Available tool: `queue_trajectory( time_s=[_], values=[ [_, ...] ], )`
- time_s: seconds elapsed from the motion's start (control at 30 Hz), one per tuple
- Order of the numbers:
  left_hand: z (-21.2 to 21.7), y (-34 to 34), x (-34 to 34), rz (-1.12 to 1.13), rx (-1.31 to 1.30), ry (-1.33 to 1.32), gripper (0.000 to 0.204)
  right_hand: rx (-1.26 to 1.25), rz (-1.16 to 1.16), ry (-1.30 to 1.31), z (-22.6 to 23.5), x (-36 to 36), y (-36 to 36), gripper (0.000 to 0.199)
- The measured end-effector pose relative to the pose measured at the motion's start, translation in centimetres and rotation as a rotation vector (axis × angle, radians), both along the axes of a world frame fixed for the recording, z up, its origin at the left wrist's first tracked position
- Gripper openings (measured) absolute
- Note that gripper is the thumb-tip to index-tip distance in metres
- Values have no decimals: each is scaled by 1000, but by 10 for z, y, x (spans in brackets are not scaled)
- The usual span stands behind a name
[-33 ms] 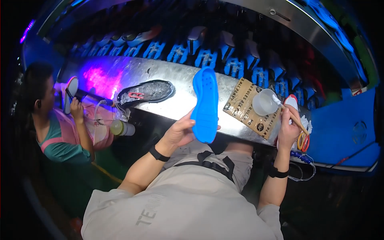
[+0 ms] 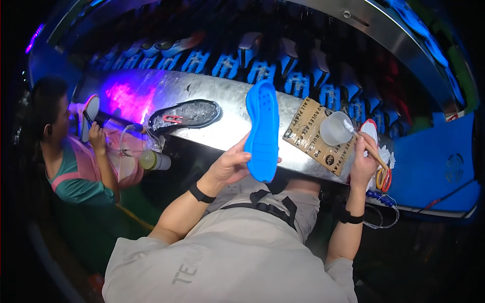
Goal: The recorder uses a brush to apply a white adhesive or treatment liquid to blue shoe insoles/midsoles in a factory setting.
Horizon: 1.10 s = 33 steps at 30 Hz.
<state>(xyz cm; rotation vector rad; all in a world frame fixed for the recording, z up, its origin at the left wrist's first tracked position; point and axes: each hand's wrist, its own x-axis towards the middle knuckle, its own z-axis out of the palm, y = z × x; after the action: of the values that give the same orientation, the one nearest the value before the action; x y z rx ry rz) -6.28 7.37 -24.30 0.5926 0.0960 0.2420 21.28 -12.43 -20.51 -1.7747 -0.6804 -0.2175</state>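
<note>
A bright blue shoe sole (image 2: 262, 144) stands nearly upright in my left hand (image 2: 234, 162), its hollow inner side facing me. The fingers of that hand are closed around the lower part, partly hidden behind it. My right hand (image 2: 362, 164) grips a brush (image 2: 372, 150) by its wooden handle. The white bristles dip at the rim of a translucent white cup (image 2: 335, 132); whether they touch what is inside I cannot tell. Under the cup lies a piece of brown printed cardboard (image 2: 312, 134).
A black shoe sole (image 2: 187, 115) lies on the metal bench (image 2: 227, 91), left of my hands. Blue shoe parts (image 2: 261, 72) line the rack behind. Orange-handled scissors (image 2: 386, 179) sit by my right hand. At left, a co-worker (image 2: 76, 166) holds a white sole.
The blue sole has shifted slightly to the right and turned a little in my left hand. My right hand and the brush have barely moved.
</note>
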Motion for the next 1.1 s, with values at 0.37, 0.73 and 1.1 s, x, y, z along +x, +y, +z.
queue_trajectory(
  time_s=[0.37,0.73,1.1],
  values=[
    [35,-26,4,-16,195,119,109,87,389,328,22,-69,1,19],
    [51,-32,4,-71,241,149,112,86,439,250,21,-78,14,17],
    [56,-24,6,-52,279,129,111,14,532,191,20,-88,-2,16]
  ],
)
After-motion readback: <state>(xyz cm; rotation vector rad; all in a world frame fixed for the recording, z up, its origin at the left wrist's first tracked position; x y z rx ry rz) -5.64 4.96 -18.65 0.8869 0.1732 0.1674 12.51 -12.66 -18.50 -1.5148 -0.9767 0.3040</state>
